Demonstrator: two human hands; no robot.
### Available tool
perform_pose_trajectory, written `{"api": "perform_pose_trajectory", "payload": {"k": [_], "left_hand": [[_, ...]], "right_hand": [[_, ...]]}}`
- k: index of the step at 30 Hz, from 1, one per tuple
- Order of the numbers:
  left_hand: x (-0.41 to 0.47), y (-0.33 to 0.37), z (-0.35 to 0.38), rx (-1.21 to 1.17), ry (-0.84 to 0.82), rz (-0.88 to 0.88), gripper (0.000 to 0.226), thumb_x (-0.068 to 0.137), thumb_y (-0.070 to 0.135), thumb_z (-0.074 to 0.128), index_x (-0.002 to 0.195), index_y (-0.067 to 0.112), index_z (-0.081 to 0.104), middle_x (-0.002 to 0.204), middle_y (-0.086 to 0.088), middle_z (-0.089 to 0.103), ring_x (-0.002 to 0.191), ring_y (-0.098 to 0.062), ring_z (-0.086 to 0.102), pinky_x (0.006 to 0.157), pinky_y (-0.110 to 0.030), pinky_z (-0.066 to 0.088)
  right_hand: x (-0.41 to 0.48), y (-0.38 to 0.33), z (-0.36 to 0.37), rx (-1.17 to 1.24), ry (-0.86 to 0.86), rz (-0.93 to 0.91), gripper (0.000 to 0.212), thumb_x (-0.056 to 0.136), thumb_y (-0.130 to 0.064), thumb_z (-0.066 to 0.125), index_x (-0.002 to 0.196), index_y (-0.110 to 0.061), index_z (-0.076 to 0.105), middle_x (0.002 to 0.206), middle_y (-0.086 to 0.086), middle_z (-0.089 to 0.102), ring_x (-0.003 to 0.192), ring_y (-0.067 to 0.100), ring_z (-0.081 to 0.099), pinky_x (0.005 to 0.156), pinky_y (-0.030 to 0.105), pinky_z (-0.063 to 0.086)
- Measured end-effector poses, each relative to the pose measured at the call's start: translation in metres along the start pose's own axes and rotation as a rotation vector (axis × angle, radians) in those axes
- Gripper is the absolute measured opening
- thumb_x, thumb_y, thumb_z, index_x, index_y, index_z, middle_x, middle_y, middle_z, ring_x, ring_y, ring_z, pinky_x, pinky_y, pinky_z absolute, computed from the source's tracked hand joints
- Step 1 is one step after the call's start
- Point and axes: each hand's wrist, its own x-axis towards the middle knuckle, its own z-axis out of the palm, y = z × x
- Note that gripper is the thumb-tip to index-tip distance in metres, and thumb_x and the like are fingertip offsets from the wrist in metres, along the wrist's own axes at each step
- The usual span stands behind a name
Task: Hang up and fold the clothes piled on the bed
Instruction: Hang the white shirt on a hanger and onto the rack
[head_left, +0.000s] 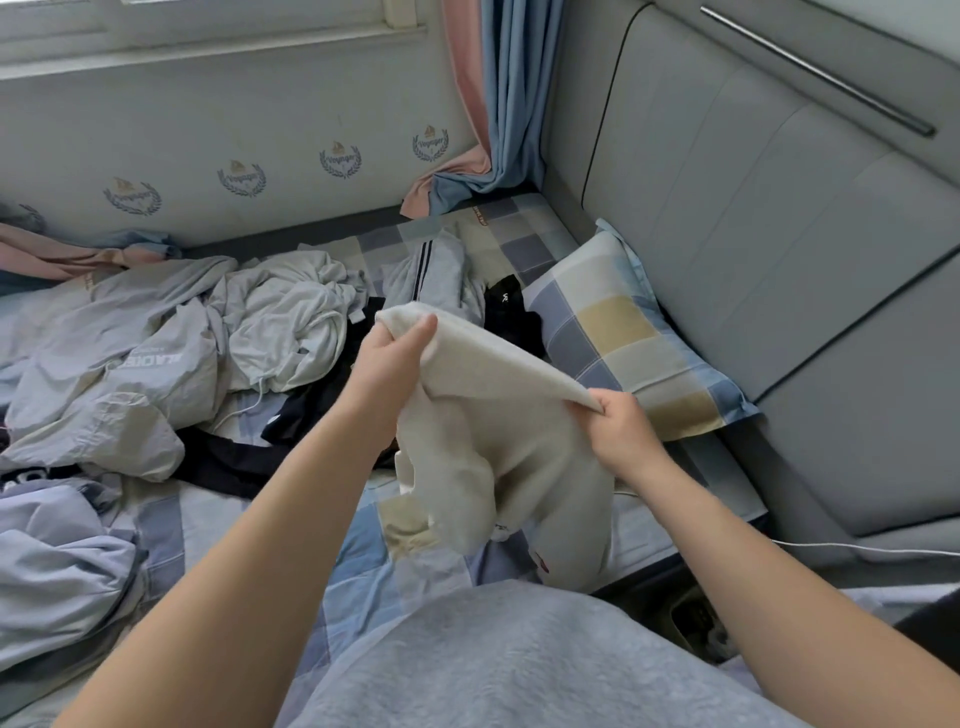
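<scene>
A cream knitted garment (498, 457) hangs in the air above the checked bed sheet (358, 561). My left hand (389, 358) grips its upper far corner, thumb on top. Lower and to the right, my right hand (618, 431) pinches the other end of the same stretched edge. The rest of the garment droops down and touches the sheet. Behind it lies the pile of clothes (171, 358): pale grey jackets, a white top, black pieces (311, 410) and grey trousers with dark stripes (431, 275).
A checked pillow (618, 332) leans against the grey padded headboard (779, 249) on the right. A light blue garment (57, 566) lies at the left edge. Pink and blue curtains (498, 104) hang at the back corner. A white cable (857, 546) runs along the right.
</scene>
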Motion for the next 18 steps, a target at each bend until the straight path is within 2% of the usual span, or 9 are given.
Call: {"api": "perform_pose_trajectory", "payload": {"k": [2,4,5,7,9,12,13,16,18], "left_hand": [[0.004,-0.017,-0.001,0.201,0.014,-0.044,0.055,0.094,0.035,0.068,0.141,0.012,0.049,0.135,-0.015,0.061,0.123,-0.032,0.059,0.104,-0.053,0.049],[-0.001,-0.029,0.005,0.519,0.057,-0.073,0.088,0.089,0.043,0.071,0.157,0.014,0.023,0.157,-0.012,0.036,0.142,-0.034,0.038,0.116,-0.052,0.033],[-0.007,-0.034,0.01,0.679,0.072,-0.032,0.095,0.087,0.048,0.072,0.159,0.017,0.017,0.161,-0.009,0.029,0.146,-0.033,0.029,0.119,-0.051,0.028],[-0.018,-0.042,0.022,0.834,-0.025,0.127,0.082,0.085,0.054,0.071,0.151,0.022,0.036,0.153,-0.003,0.04,0.141,-0.026,0.035,0.116,-0.048,0.031],[-0.024,-0.05,0.033,0.792,-0.287,0.135,0.061,0.084,0.054,0.073,0.134,0.023,0.055,0.134,0.006,0.057,0.126,-0.014,0.053,0.106,-0.039,0.044],[-0.032,-0.061,0.046,0.766,-0.526,0.071,0.061,0.079,0.056,0.078,0.127,0.026,0.056,0.118,0.019,0.059,0.102,0.009,0.056,0.084,-0.017,0.048],[-0.034,-0.065,0.05,0.742,-0.525,0.081,0.066,0.076,0.058,0.079,0.128,0.027,0.054,0.118,0.02,0.06,0.101,0.011,0.055,0.081,-0.015,0.048],[-0.036,-0.073,0.06,0.708,-0.437,0.136,0.068,0.071,0.065,0.073,0.125,0.026,0.056,0.115,0.014,0.066,0.105,-0.003,0.062,0.086,-0.026,0.054],[-0.032,-0.075,0.062,0.72,-0.363,0.194,0.035,0.083,0.058,0.067,0.105,0.03,0.063,0.095,0.014,0.068,0.09,-0.009,0.063,0.072,-0.024,0.05]], "right_hand": [[0.005,-0.012,-0.006,0.077,0.019,0.021,0.034,0.099,-0.011,0.054,0.069,0.002,0.048,0.066,0.01,0.038,0.066,0.02,0.033,0.062,0.035,0.024],[0.007,-0.028,-0.01,0.17,0.029,0.038,0.03,0.099,-0.009,0.051,0.082,0.016,0.053,0.072,0.009,0.046,0.07,0.021,0.038,0.064,0.035,0.03],[0.006,-0.036,-0.012,0.234,0.03,0.051,0.031,0.099,-0.012,0.051,0.091,0.018,0.057,0.077,0.01,0.051,0.073,0.021,0.043,0.066,0.036,0.034],[0.004,-0.053,-0.014,0.353,0.052,0.083,0.031,0.1,-0.013,0.051,0.1,0.015,0.062,0.083,0.013,0.058,0.077,0.024,0.051,0.07,0.038,0.041],[0.0,-0.068,-0.016,0.43,0.069,0.095,0.028,0.1,-0.012,0.052,0.102,0.012,0.066,0.085,0.015,0.062,0.08,0.024,0.056,0.073,0.039,0.045],[-0.007,-0.086,-0.019,0.473,0.037,0.066,0.031,0.101,-0.014,0.052,0.104,0.015,0.064,0.087,0.016,0.061,0.082,0.026,0.057,0.075,0.04,0.045],[-0.009,-0.09,-0.02,0.491,0.018,0.056,0.032,0.101,-0.014,0.051,0.105,0.015,0.062,0.088,0.017,0.061,0.083,0.027,0.057,0.075,0.041,0.045],[-0.016,-0.101,-0.021,0.566,-0.035,0.048,0.029,0.101,-0.017,0.053,0.105,0.008,0.067,0.091,0.018,0.063,0.084,0.027,0.06,0.073,0.039,0.049],[-0.017,-0.105,-0.02,0.606,-0.046,0.04,0.022,0.101,-0.016,0.054,0.101,-0.001,0.069,0.091,0.016,0.065,0.084,0.025,0.062,0.069,0.036,0.051]]}}
